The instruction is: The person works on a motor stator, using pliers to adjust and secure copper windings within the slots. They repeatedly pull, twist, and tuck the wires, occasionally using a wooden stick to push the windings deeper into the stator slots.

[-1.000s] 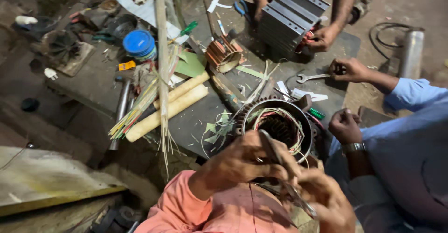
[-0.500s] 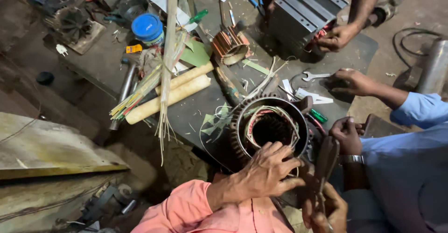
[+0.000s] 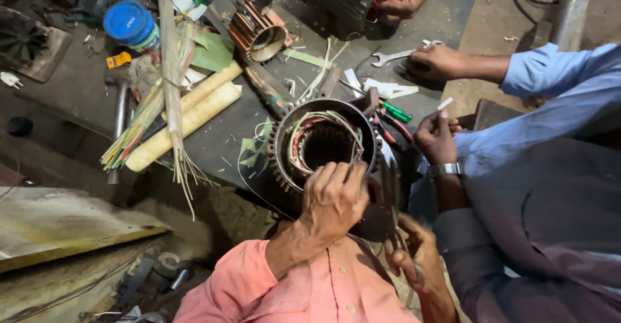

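Left hand [image 3: 333, 200] shifted onto stator housing [image 3: 323, 143], windings inside.

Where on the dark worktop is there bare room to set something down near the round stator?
Bare dark worktop lies between the pale paper rolls and the round wound metal stator. Behind the stator it is crowded: copper-finned core, paper strips, silver spanner. The left hand rests on the stator's near rim.

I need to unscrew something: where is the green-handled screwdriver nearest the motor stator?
In the head view, the green-handled screwdriver lies on the dark bench just right of the stator, below the white paper scraps and beside a co-worker's hand.
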